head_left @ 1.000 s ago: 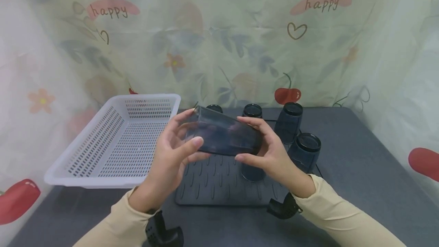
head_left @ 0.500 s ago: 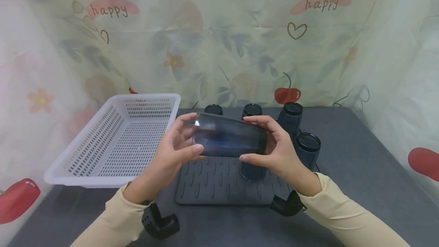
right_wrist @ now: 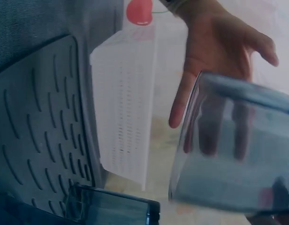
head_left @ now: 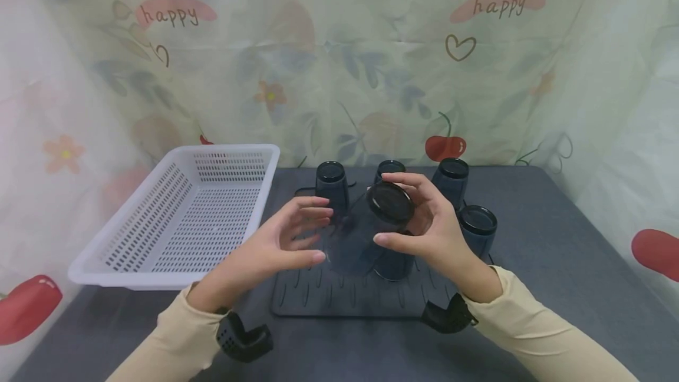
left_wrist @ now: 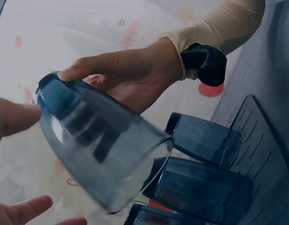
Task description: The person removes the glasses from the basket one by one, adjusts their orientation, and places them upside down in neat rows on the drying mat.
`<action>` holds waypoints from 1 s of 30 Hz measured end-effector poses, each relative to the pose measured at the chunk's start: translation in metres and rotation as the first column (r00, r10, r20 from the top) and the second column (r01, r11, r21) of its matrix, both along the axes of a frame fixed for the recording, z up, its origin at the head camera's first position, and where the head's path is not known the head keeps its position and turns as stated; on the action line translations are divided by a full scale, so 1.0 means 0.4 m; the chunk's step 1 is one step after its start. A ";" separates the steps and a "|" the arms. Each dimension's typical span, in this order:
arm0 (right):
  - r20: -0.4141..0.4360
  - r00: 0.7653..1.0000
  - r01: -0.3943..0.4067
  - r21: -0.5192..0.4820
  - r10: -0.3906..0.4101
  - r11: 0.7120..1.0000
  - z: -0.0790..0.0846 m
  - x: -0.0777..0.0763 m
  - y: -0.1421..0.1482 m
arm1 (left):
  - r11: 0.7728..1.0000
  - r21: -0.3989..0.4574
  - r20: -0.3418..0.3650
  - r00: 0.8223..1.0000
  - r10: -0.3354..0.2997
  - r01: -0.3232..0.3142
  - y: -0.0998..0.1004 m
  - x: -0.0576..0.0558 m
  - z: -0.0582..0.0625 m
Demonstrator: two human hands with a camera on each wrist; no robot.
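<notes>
A translucent dark blue drinking glass [head_left: 391, 203] is held over the drying mat [head_left: 326, 296] by my right hand [head_left: 432, 229]. Fingers and thumb grip it near its dark base, which faces up; its mouth tilts down toward the left. The left wrist view shows the clear body of that glass [left_wrist: 102, 150] and the right hand [left_wrist: 135, 75] around its base end. My left hand [head_left: 281, 246] faces the mouth with fingers spread and relaxed, holding nothing. Whether it touches the rim I cannot tell. Through the glass [right_wrist: 262, 173], the right wrist view shows left fingers.
Several similar glasses stand upside down on the mat, including a back left one [head_left: 331, 184], a back right one [head_left: 452, 184] and a right one [head_left: 478, 229]. Another is partly hidden behind the held glass. A white perforated basket [head_left: 143, 280] stands left. A patterned curtain [head_left: 339, 75] hangs behind.
The glass has turned from nearly level to mouth-down and tilted. My left hand has let go of its mouth end and lowered slightly; my right hand keeps its grip on the base.
</notes>
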State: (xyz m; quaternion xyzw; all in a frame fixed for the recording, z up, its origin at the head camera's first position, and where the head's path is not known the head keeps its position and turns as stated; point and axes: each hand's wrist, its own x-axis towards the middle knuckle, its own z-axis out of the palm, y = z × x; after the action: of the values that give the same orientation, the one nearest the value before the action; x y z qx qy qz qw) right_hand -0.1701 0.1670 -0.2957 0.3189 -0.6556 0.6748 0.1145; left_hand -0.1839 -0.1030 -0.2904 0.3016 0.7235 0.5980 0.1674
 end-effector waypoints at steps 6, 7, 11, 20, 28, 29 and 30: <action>0.040 0.998 0.054 0.084 -0.057 0.995 -0.011 -0.001 -0.009 | 0.986 -0.153 -0.072 0.996 0.059 -0.070 -0.010 -0.002 -0.016; 0.045 0.997 0.060 0.097 -0.065 0.993 -0.011 -0.002 -0.011 | 0.981 -0.175 -0.079 0.995 0.065 -0.078 -0.013 -0.003 -0.019; 0.071 0.994 0.069 0.136 -0.080 0.988 -0.011 -0.004 -0.020 | 0.965 -0.246 -0.102 0.993 0.066 -0.089 -0.024 -0.008 -0.034; 0.119 0.986 0.091 0.176 -0.113 0.980 -0.014 -0.013 -0.046 | 0.951 -0.292 -0.122 0.990 0.066 -0.099 -0.047 -0.005 -0.057; 0.133 0.980 0.117 0.227 -0.150 0.967 -0.028 -0.031 -0.081 | 0.940 -0.330 -0.097 0.994 0.057 -0.086 -0.070 0.003 -0.075; 0.140 0.978 0.119 0.232 -0.154 0.965 -0.030 -0.034 -0.085 | 0.938 -0.335 -0.096 0.994 0.055 -0.084 -0.073 0.005 -0.077; 0.148 0.976 0.120 0.235 -0.158 0.965 -0.032 -0.036 -0.089 | 0.935 -0.344 -0.096 0.994 0.055 -0.085 -0.076 0.006 -0.079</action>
State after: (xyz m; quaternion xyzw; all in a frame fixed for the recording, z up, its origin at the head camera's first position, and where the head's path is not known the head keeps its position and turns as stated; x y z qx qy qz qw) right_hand -0.1845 0.1313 -0.3087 0.2257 -0.7557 0.6108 0.0701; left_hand -0.1815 -0.1332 -0.3218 0.2664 0.8345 0.4529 0.1658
